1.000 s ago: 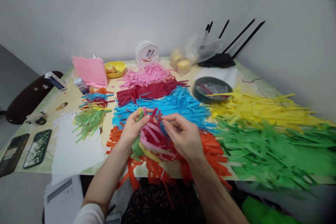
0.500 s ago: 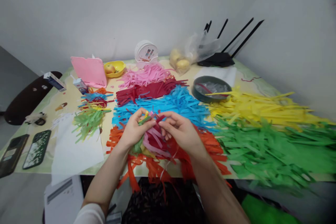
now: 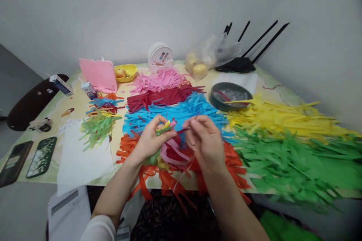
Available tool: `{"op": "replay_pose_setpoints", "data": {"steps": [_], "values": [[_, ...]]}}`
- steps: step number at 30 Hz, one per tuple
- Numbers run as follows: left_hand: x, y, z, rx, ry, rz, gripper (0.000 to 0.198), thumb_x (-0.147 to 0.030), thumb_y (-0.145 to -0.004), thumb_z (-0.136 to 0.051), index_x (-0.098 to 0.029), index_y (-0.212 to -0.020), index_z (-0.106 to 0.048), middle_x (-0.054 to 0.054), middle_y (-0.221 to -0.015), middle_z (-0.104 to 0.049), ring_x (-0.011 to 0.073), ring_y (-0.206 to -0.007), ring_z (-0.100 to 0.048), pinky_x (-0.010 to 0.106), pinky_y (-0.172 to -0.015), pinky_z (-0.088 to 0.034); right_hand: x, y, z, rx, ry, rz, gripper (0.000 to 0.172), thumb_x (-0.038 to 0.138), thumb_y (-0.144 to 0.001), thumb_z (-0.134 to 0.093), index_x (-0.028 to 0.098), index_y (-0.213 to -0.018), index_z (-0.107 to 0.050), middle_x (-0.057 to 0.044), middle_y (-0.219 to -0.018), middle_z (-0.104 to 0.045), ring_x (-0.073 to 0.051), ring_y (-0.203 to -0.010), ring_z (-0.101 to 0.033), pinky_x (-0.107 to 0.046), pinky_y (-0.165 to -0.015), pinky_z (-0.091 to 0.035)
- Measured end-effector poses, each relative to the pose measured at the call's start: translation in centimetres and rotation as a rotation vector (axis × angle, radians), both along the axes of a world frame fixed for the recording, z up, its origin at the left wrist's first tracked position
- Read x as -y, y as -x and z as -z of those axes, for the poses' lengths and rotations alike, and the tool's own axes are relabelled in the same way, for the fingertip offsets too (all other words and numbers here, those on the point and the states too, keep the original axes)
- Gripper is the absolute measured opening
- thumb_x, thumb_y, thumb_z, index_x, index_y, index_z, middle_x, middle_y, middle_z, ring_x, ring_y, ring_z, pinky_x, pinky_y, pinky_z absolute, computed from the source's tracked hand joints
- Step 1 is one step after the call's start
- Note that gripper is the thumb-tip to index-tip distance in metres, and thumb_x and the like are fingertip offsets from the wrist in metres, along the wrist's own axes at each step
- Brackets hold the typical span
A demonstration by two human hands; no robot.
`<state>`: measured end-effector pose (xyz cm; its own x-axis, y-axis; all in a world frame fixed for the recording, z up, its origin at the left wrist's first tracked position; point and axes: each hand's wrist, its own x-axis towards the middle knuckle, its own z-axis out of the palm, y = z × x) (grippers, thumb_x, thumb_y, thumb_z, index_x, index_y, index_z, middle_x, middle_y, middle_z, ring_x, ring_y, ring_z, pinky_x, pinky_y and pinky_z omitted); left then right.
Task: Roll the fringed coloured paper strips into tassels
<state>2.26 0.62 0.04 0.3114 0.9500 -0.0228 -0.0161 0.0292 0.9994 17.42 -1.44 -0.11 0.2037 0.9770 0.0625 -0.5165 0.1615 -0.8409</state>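
My left hand (image 3: 155, 135) is closed on a bundle of crepe paper strips (image 3: 174, 154) in pink, dark red, green and yellow, whose ends hang below the fingers. Just to its right, my right hand (image 3: 205, 135) pinches the end of a dark red strip (image 3: 183, 131) that runs across to the bundle. Beneath both hands lie fringed paper strips in rows: orange (image 3: 128, 147), blue (image 3: 195, 107), dark red (image 3: 164, 98) and pink (image 3: 160, 80). The right fingertips are slightly blurred.
Yellow strips (image 3: 279, 116) and green strips (image 3: 294, 158) cover the right side. A dark round tin (image 3: 216, 101) stands before them. Behind are a router (image 3: 237, 64), a fruit bag (image 3: 198, 68) and a pink tablet case (image 3: 98, 75). Left lie white paper (image 3: 82, 162) and two phones (image 3: 42, 157).
My right hand has moved right and slightly up, away from the left, drawing the dark red strip out between them. The left hand keeps its hold on the bundle.
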Motion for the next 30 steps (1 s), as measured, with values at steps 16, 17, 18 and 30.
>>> {"op": "replay_pose_setpoints", "data": {"steps": [16, 17, 18, 30], "values": [[-1.6, 2.0, 0.2, 0.168, -0.084, -0.274, 0.04, -0.036, -0.066, -0.086, -0.019, -0.098, -0.07, -0.001, -0.075, -0.072, 0.0113, -0.063, -0.061, 0.022, -0.065, -0.046, 0.2, -3.1, -1.3, 0.718, -0.188, 0.223, 0.009, 0.028, -0.084, -0.069, 0.02, -0.084, -0.072, 0.002, -0.064, -0.066, -0.009, -0.049, -0.051, -0.021, -0.045, -0.04], [-1.5, 1.8, 0.1, 0.191, -0.077, -0.259, 0.04, -0.038, -0.065, -0.087, -0.019, -0.095, -0.068, -0.002, -0.068, -0.07, 0.0109, -0.059, -0.06, 0.022, -0.063, -0.045, 0.2, -2.4, -1.1, 0.808, -0.19, 0.159, 0.011, 0.029, -0.085, -0.068, 0.02, -0.083, -0.074, 0.0, -0.068, -0.069, -0.011, -0.053, -0.055, -0.022, -0.049, -0.044], [-1.4, 1.7, -0.1, 0.206, -0.075, -0.247, 0.04, -0.04, -0.064, -0.087, -0.018, -0.09, -0.067, -0.002, -0.065, -0.069, 0.0115, -0.058, -0.061, 0.022, -0.063, -0.045, 0.3, -1.8, -1.0, 0.862, -0.199, 0.115, 0.013, 0.029, -0.086, -0.066, 0.019, -0.084, -0.074, -0.001, -0.072, -0.072, -0.011, -0.056, -0.057, -0.023, -0.052, -0.046], [-1.2, 0.7, -0.5, 0.255, 0.052, -0.165, 0.045, -0.047, -0.061, -0.088, -0.015, -0.088, -0.072, 0.0, -0.065, -0.071, 0.0117, -0.058, -0.061, 0.023, -0.061, -0.048, 0.3, -0.6, -0.8, 0.93, -0.26, 0.055, 0.018, 0.027, -0.09, -0.06, 0.018, -0.085, -0.075, 0.0, -0.066, -0.07, -0.011, -0.051, -0.054, -0.021, -0.051, -0.042]]}}
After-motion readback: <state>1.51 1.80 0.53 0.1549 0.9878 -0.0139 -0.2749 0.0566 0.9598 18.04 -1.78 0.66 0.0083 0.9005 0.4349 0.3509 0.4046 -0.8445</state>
